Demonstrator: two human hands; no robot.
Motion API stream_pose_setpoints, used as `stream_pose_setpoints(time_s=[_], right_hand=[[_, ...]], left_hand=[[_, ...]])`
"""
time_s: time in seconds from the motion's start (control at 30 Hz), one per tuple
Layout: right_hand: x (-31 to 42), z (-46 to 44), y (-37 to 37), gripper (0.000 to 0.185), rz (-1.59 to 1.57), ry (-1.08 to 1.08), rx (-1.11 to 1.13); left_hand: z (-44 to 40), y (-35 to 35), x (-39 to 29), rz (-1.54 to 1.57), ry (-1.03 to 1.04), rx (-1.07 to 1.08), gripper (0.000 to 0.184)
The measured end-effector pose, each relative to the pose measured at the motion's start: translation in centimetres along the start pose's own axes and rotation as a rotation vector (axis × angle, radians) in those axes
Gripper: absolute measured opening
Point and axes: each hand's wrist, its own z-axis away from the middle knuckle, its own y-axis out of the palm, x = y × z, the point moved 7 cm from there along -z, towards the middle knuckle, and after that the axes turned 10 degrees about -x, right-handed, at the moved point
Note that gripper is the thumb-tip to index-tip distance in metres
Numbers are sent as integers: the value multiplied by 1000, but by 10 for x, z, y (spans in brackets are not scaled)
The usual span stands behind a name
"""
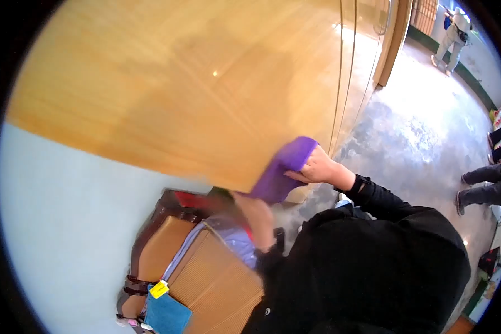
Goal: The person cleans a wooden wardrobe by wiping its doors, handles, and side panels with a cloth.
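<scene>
Indoors, right fingers (313, 165) gripping purple cloth (274, 181), left fingers (245, 202) blurred, grip unclear, wooden surface (167, 83), grey floor (398, 145)

Grey floor (392, 150) (glossy), pale wall (67, 222)

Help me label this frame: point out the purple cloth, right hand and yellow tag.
Purple cloth (275, 181), head view: its middle.
Right hand (318, 166), head view: back of hand.
Yellow tag (159, 289), head view: its face.

I see blue cloth (168, 313) and yellow tag (159, 289) lower left, pale surface (67, 222) far left, grey floor (395, 150) right, person (455, 42) upper right, another's legs (489, 192) right edge.
</scene>
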Motion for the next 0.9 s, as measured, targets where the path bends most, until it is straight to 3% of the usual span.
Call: stream_pose_setpoints(time_s=[0.03, 0.07, 0.1, 0.13, 0.17, 0.27, 0.4, 0.47, 0.6, 0.7, 0.73, 0.8, 0.83, 0.87, 0.9], right_hand=[[-5, -27, -13, 37, -41, 48, -8], [-4, -55, -29, 42, 10, 3, -62], [-2, -83, -51, 41, 37, 43, -168], [-3, -96, -67, 44, 33, 32, -269], [-1, -110, -79, 45, 60, 4, -394], [0, -128, -95, 46, 41, 44, -511], [0, -93, -75, 45, 49, 63, -533], [-3, -56, -55, 41, -8, 109, -530], [-1, 25, -3, 37, -141, 103, -530], [5, 58, 32, 41, -303, 121, -80], [8, 64, 38, 42, -346, 166, 81], [13, 47, 5, 35, -325, 164, -37], [15, 54, -2, 37, -313, 94, -101], [16, 60, -8, 39, -309, 39, -151], [15, 51, -17, 39, -302, 21, -166]], left_hand=[[-7, -11, -4, -188, 237, -102, 57], [-25, -4, -53, -2, 152, -77, 56], [-34, -7, -84, -160, 396, -18, 59], [-37, -17, -92, -193, 527, -152, 63], [-43, -18, -106, -53, 346, -170, 65], [-52, -10, -142, 254, 419, -351, 73], [-36, -4, -123, 437, 342, -336, 68], [-18, 3, -85, 30, 283, -271, 75], [35, 8, 56, 58, 56, -146, 69], [71, 29, 109, 2, -169, 22, 68], [77, 38, 118, 36, -231, 62, 67], [70, 51, 115, 152, -291, 114, 66], [68, 38, 78, -172, -203, 127, 53], [74, 20, 40, -502, -135, 127, 51], [68, 17, 43, -495, -113, 118, 51]])
